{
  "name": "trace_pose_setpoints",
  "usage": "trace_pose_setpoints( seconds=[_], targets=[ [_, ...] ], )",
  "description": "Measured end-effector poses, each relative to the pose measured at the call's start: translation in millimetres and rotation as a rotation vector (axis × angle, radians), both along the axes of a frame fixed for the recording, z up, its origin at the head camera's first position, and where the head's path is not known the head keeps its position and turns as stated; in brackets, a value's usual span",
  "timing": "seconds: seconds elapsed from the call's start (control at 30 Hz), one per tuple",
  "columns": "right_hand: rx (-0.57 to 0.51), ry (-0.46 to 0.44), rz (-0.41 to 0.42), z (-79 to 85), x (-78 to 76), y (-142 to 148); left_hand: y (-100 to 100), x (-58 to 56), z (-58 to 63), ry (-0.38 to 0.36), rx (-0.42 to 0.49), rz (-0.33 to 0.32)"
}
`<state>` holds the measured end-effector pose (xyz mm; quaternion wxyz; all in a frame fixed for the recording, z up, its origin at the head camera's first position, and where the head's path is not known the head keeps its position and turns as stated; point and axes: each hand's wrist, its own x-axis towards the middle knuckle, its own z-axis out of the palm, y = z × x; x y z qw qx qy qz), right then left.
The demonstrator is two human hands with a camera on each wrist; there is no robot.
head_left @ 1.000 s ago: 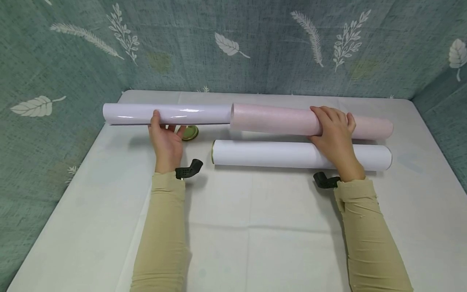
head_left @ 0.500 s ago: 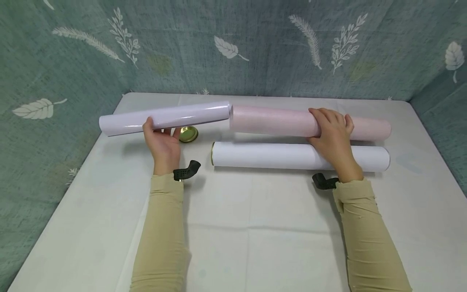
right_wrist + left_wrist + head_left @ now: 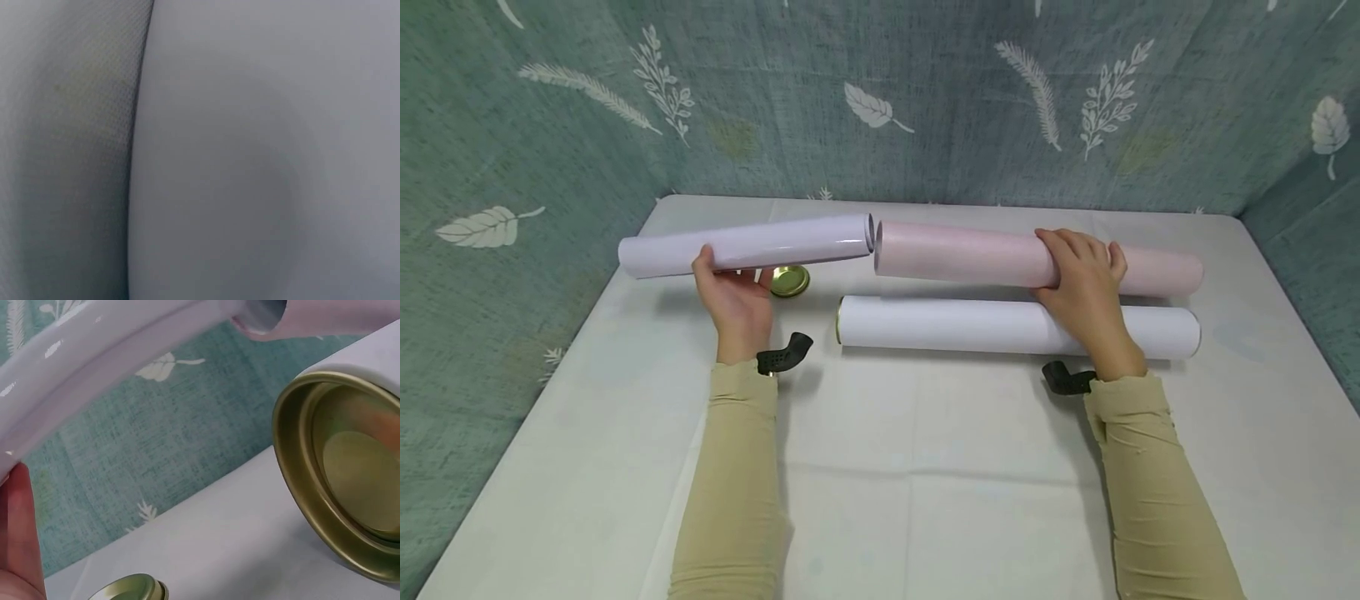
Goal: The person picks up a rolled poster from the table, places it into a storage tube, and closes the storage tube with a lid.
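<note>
In the head view my left hand (image 3: 735, 304) holds a glossy white rolled sheet (image 3: 760, 243), thumb on its near side and fingers underneath. The roll is raised off the table and slants, its right end higher. That open end sits right at the mouth of a pink rolled sheet (image 3: 962, 252). My right hand (image 3: 1084, 292) grips the pink roll from above, right of its middle. Just in front of it lies a capped white tube (image 3: 940, 323). Its gold metal end (image 3: 362, 462) looms large in the left wrist view. White tube surface (image 3: 250, 156) fills most of the right wrist view.
A round gold lid (image 3: 790, 281) lies on the white-covered table (image 3: 880, 517), behind and right of my left hand. Green leaf-patterned cloth (image 3: 925, 108) rises along the table's back and sides.
The glossy roll has gone from level to slanted, its left end lower. Its right end, which met the pink roll's mouth, now shows its opening just left of it. My right hand keeps its grip.
</note>
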<state>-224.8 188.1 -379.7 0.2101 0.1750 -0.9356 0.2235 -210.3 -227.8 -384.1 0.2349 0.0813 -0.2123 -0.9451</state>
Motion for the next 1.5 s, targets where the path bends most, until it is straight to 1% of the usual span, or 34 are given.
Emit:
trace_pose_setpoints(
  seconds=[0.13, 0.3, 0.5, 0.67, 0.9, 1.07, 1.17, 1.3, 1.5],
  targets=[
    [-0.002, -0.004, 0.0, -0.7, -0.1, 0, 0, -2.2, -1.5, -0.02, 0.005, -0.027],
    [-0.003, -0.006, -0.002, -0.8, -0.8, 0, 2, -2.1, -2.1, -0.039, -0.026, -0.033],
    [-0.004, -0.01, -0.002, -1.3, -1.1, 1, 4, -1.9, -3.1, -0.026, -0.05, -0.044],
    [-0.003, -0.011, -0.001, -1.2, -1.0, 1, 6, -2.5, -4.2, 0.006, -0.069, -0.048],
    [0.0, -0.017, -0.005, -0.6, -0.4, 0, 7, -3.6, -2.5, 0.07, -0.035, -0.087],
    [0.003, -0.027, -0.01, 0.8, 0.9, 0, 11, -2.2, 2.0, 0.128, -0.068, -0.144],
    [0.001, -0.027, -0.009, 1.1, 1.4, 0, 14, -1.8, 2.8, 0.162, -0.104, -0.16],
    [-0.001, -0.016, -0.01, 0.8, 1.5, 0, 16, -2.0, 1.5, 0.185, -0.135, -0.157],
    [0.0, -0.003, -0.007, -0.2, 0.8, -1, 15, -1.3, -0.2, 0.186, -0.13, -0.184]
  ],
)
